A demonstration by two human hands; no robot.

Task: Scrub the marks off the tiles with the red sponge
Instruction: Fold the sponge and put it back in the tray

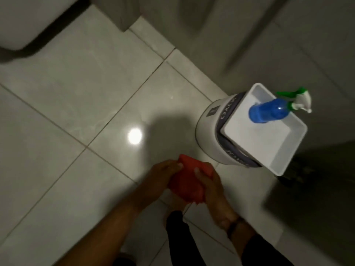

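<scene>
Looking down through the head camera, I've got the soft red sponge point(185, 184) up in the air in front of me, well above the glossy pale-grey floor tiles point(76, 112), not touching them yet. Both hands are on it: my left hand point(163, 175) wraps the near-left side, my right hand point(209, 187) clamps the right edge, fingers point(197, 172) curled over the top. So both sets of fingers are clenched on the sponge. It looks to me like a squeeze or a folding grip, getting it bunched for scrubbing, though I can't be sure.

The sponge itself reads bright red, squashed and creased, bulging between the palms rather than holding a neat block shape.

Off to the right stands a white round bucket with a dark printed band point(211, 131), a white rectangular plastic tub point(288, 150) perched across its top, and a blue spray bottle with a green-and-white trigger point(269, 110) lying in that tub, kept off the floor and within reach, I'd guess.

I can't pick out any marks on the tiles from here; the picture is dim and blurred.
</scene>
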